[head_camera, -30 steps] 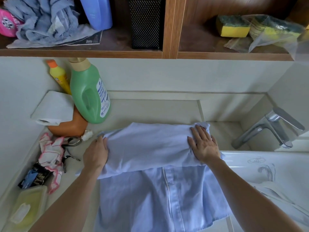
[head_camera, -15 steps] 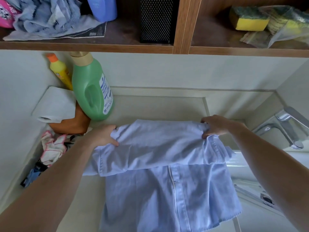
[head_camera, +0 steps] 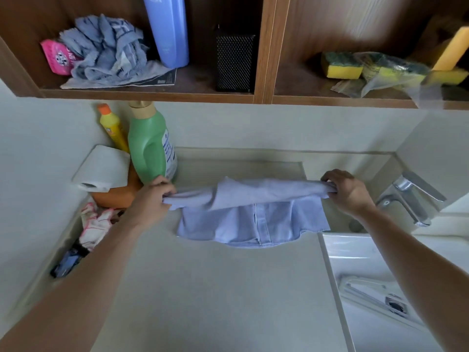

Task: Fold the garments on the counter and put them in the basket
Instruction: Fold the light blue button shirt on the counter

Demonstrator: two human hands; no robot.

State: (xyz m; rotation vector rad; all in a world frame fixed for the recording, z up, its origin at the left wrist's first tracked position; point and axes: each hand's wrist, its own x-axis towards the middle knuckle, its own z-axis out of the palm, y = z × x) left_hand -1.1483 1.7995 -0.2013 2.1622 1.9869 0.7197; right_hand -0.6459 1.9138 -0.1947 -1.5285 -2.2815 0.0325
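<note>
Both hands, left hand point(head_camera: 152, 196) and right hand point(head_camera: 345, 193), pinch the pale blue cotton shirt point(head_camera: 250, 212); swinging it leftward could topple the green plastic detergent bottle point(head_camera: 149, 146) just beside.

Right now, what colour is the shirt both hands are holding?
Light blue, plain; the shirt shows best in the head view.
</note>
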